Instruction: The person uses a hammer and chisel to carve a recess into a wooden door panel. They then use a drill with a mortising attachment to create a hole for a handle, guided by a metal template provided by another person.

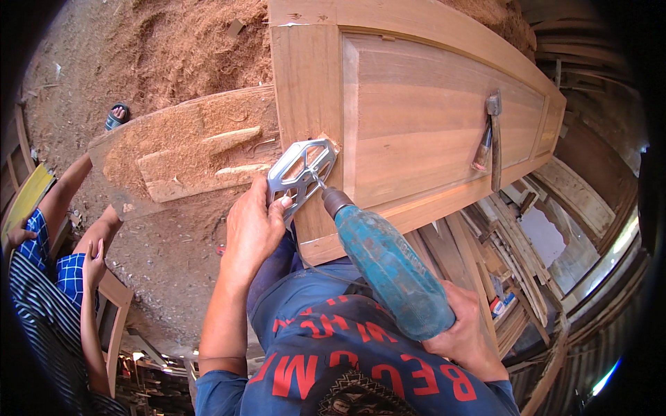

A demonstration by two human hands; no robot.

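Observation:
My right hand (461, 322) is wrapped round the grip of a worn blue power drill (392, 267). The drill points up and left, and its bit meets a silver metal plate with cut-out openings (283, 173). Fingers and thumb of my left hand (253, 225) grip the plate's left edge. The plate lies at the edge of a wooden panel door (305, 83), over a roughened spot in the wood. Whether the bit touches the plate or passes through an opening, I cannot tell.
A hammer (494, 132) and a chisel-like tool (481, 154) lie on the door. Left of it stands a dusty board (173, 145) with wood pieces. Another person (55, 277) is at far left. Timber offcuts (513, 256) are stacked at right; wood shavings (201, 48) cover the ground.

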